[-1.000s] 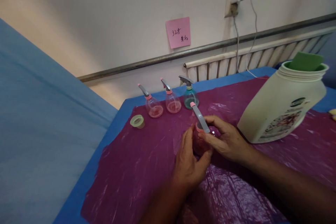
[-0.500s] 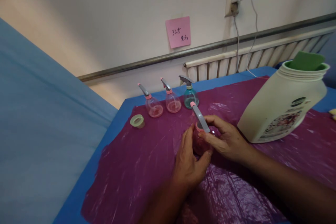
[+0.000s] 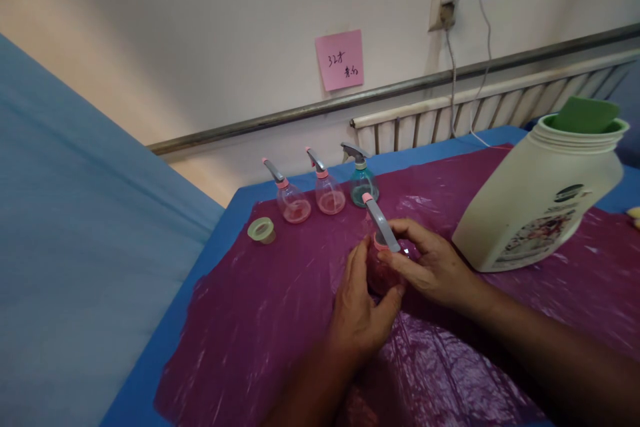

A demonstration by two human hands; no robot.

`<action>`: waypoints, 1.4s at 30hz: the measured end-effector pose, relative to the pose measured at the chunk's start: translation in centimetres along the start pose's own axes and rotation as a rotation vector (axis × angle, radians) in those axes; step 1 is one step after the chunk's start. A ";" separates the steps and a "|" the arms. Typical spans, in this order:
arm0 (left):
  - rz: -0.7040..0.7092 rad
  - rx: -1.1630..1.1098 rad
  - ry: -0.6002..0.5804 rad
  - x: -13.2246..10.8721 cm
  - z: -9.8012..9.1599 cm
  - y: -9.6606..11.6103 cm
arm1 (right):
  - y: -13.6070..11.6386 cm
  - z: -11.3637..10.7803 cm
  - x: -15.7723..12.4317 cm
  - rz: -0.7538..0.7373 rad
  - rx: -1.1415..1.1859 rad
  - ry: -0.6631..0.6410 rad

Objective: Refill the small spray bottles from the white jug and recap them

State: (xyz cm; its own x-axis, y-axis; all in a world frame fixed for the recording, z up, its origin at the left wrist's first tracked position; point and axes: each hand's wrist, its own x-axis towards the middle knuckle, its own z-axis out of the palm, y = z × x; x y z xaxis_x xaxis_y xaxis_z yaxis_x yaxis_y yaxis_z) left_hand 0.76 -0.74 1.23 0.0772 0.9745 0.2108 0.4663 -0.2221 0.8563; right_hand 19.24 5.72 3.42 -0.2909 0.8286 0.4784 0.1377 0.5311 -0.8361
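Note:
A pink spray bottle (image 3: 382,270) with a grey spray head stands between my two hands over the purple plastic sheet (image 3: 250,320). My left hand (image 3: 361,310) is wrapped round the lower body of the bottle. Around the pink collar just under the head close the thumb and fingers of my right hand (image 3: 433,267). Behind it, a teal spray bottle (image 3: 364,187) and two clear pink-collared ones, a middle spray bottle (image 3: 331,199) and a left spray bottle (image 3: 294,205), stand in a row with some liquid at the bottom.
A small greenish cup (image 3: 262,231) sits left of the row. At right stands a large cream jug (image 3: 540,207), a green piece sticking out of its mouth. Blue cloth (image 3: 90,227) hangs at left. Against the wall are a radiator (image 3: 420,127), a pipe and a socket with cables.

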 end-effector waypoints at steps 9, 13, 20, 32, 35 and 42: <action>0.011 -0.004 0.004 0.0 0.0 0.0 | 0.1 -0.1 -0.1 -0.002 0.003 -0.017; -0.016 -0.005 -0.001 0.0 0.0 0.2 | 0.1 -0.1 -0.1 -0.008 0.005 -0.010; -0.016 -0.001 -0.001 -0.1 -0.1 0.2 | 0.3 0.0 -0.1 -0.007 0.004 -0.012; 0.005 -0.001 0.002 0.1 0.0 0.2 | 0.3 -0.1 -0.1 -0.018 0.000 -0.006; -0.006 -0.011 -0.005 0.1 -0.1 0.4 | 0.3 0.0 -0.1 -0.023 -0.002 -0.004; -0.023 -0.011 -0.008 0.0 -0.1 0.4 | 0.2 0.0 -0.1 -0.012 -0.004 0.006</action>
State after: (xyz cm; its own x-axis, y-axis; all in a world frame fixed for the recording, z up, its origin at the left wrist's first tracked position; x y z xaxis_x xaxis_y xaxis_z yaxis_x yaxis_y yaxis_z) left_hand 0.81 -0.78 1.62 0.0736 0.9795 0.1877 0.4586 -0.2004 0.8658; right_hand 19.28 5.79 3.17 -0.2872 0.8230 0.4901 0.1380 0.5419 -0.8291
